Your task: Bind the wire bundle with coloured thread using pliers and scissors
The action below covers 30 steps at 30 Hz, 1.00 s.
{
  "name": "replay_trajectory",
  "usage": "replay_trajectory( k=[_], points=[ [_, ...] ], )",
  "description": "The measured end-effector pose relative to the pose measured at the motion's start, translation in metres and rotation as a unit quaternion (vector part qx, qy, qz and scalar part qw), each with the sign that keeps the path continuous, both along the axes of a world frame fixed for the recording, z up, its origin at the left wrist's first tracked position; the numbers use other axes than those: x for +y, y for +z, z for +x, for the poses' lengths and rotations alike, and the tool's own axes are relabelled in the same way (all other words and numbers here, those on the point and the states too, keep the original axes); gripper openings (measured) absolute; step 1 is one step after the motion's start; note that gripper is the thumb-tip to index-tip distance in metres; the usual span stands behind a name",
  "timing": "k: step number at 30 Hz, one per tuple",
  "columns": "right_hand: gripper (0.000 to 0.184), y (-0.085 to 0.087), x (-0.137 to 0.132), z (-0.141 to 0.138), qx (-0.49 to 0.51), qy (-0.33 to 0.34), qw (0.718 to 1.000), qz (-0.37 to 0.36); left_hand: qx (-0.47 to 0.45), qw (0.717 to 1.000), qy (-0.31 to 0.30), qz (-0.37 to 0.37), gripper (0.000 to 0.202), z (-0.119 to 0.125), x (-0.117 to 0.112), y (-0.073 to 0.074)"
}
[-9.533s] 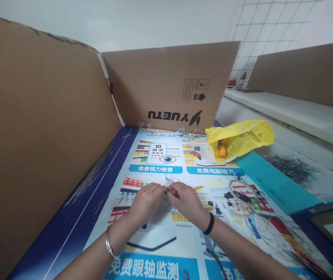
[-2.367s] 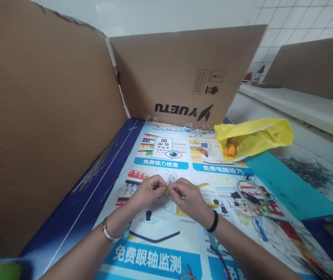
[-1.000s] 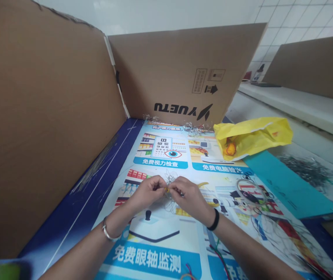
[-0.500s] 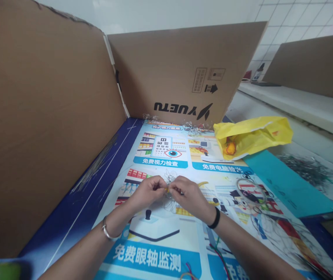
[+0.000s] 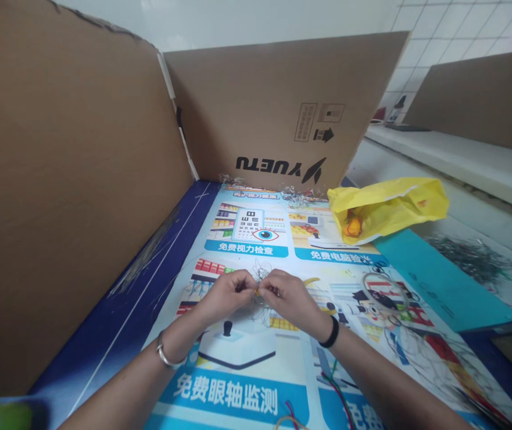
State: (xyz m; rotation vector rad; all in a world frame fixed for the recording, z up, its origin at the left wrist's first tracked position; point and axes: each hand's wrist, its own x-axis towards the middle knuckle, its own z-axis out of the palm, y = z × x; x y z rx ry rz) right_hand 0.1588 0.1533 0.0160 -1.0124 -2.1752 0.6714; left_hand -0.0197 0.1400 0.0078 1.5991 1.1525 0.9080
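My left hand (image 5: 231, 294), with a silver bangle at the wrist, is closed in a pinch over the middle of the printed sheet (image 5: 256, 263). Facing it, fingertips almost touching, my right hand (image 5: 290, 298) pinches too; a black band circles that wrist. Between the fingertips shows a tiny yellow piece (image 5: 257, 292), mostly covered by the fingers, so its kind is unclear. Thin, loose wires (image 5: 260, 315) spread out just behind and below the fingertips. Whether they join the yellow piece I cannot tell.
Cardboard panels stand at the left (image 5: 67, 179) and back (image 5: 273, 107). A yellow bag (image 5: 417, 209) with an orange-yellow thing inside lies at right, near a teal board (image 5: 444, 280) and tangled wire (image 5: 475, 263). Coloured cords (image 5: 339, 394) lie in front.
Almost nothing differs. Both hands keep their pinch at the same spot, and the view has shifted very slightly.
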Motion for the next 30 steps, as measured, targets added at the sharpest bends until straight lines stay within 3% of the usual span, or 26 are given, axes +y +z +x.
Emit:
replay_trajectory(
  k=[16,22,30],
  points=[
    [0.016,-0.0017,0.001,0.0003,-0.014,-0.002,1.0,-0.004,-0.025,0.999,-0.032,-0.024,0.004,-0.0024,0.0006,0.0037],
    [0.015,-0.0039,0.0011,0.0001,-0.019,-0.013,1.0,-0.012,-0.015,0.998,-0.053,0.002,0.007,-0.0047,0.0011,0.0029],
    [0.015,-0.0035,0.0015,-0.0001,-0.017,-0.014,1.0,-0.017,0.008,0.999,-0.033,0.025,0.005,-0.0034,0.0022,-0.003]
  ],
)
